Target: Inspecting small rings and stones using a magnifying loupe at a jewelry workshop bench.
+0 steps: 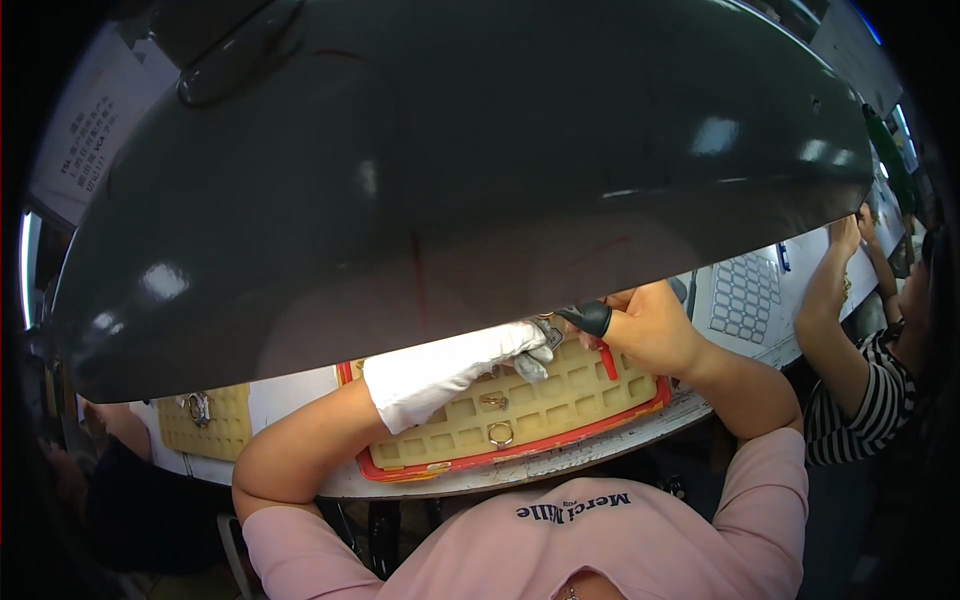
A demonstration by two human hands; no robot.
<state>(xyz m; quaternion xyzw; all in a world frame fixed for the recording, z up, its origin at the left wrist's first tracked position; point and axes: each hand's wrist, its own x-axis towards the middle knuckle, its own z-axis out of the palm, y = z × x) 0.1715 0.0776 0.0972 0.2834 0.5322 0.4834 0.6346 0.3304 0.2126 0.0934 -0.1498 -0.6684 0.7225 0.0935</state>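
My left hand (520, 348), in a white glove, is closed with its fingertips on a small metal piece (554, 338), which looks like a watch part. Close beside it on the right, my bare right hand (645, 325) is closed too. A slim red handle (608, 362) sticks out below its fingers, and a black cover or grip (590, 318) shows at its thumb; I cannot tell which. The dark lamp hood hides part of the right fingers. Under both hands lies a cream compartment tray (460, 437), holding a ring-shaped watch part (501, 434) and a small gold-toned piece (494, 401).
A large dark hood (450, 180) hangs low over the table. The cream tray sits in a red tray (560, 447). Another compartment tray (230, 425) with a watch lies left. A clear gridded tray (745, 298) lies right, near a co-worker's arm (835, 300).
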